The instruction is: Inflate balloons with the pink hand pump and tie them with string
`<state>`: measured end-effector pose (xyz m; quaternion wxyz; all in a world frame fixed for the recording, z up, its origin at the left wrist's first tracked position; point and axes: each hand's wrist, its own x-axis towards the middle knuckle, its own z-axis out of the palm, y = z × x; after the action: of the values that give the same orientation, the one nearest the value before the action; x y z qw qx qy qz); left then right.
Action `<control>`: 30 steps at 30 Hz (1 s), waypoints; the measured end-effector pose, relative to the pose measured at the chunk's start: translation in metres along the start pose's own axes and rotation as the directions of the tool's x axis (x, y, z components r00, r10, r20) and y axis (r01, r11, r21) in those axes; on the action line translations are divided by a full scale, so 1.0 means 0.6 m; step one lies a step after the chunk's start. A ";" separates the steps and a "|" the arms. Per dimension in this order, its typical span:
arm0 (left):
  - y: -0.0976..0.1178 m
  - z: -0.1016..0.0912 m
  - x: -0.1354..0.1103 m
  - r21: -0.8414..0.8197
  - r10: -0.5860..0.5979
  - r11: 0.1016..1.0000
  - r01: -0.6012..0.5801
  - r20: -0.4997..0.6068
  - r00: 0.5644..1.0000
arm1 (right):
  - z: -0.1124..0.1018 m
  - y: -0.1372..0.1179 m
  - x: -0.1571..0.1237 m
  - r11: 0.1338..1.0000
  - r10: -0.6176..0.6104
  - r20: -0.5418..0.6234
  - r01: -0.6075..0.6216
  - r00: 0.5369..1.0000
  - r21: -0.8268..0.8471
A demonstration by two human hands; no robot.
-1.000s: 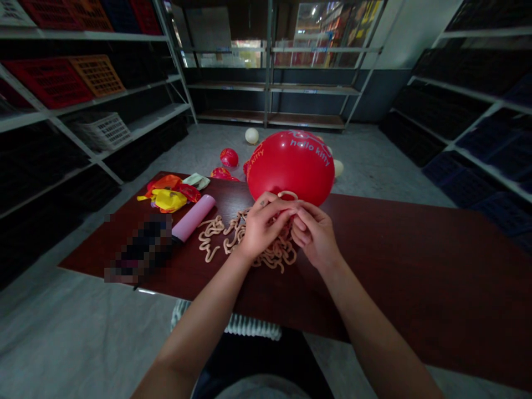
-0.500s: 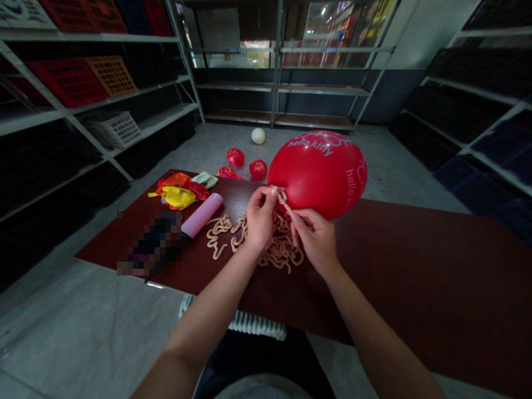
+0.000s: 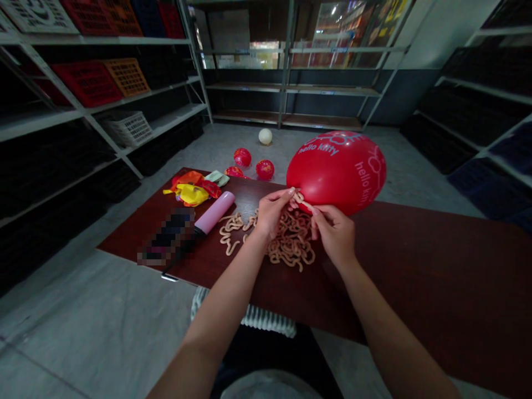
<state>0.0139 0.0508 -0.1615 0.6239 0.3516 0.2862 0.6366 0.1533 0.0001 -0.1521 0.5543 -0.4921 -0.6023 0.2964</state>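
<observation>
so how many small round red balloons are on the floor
3 visible: one small round red balloon farthest back, a second nearer, to its right, and a third at left, partly hidden behind the dark brown table. More may be hidden.

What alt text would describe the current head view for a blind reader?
Two hands pinch a tan cord beside a large red balloon, over a brown table. More tan cords lie heaped below, with a pink cylinder and limp balloons to the left.

Metal shelving (image 3: 285, 83) lines three sides of the dim grey floor (image 3: 91, 316).
</observation>
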 end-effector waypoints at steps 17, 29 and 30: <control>-0.002 -0.005 0.006 0.040 0.180 0.983 -0.180 -0.017 0.983 | 0.004 0.012 0.001 0.999 0.006 0.066 -0.003 0.998 -0.043; -0.006 -0.010 0.005 0.040 0.167 0.986 -0.163 -0.140 0.976 | 0.001 0.030 0.005 0.982 -0.049 0.013 0.050 0.999 -0.183; -0.004 -0.011 0.005 0.009 0.155 0.988 -0.156 -0.162 0.975 | 0.003 0.031 0.004 0.973 -0.068 0.006 0.068 0.998 -0.219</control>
<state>0.0103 0.0543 -0.1669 0.5475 0.3188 0.3062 0.7105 0.1569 0.0090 -0.1684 0.5071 -0.5295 -0.6473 0.2086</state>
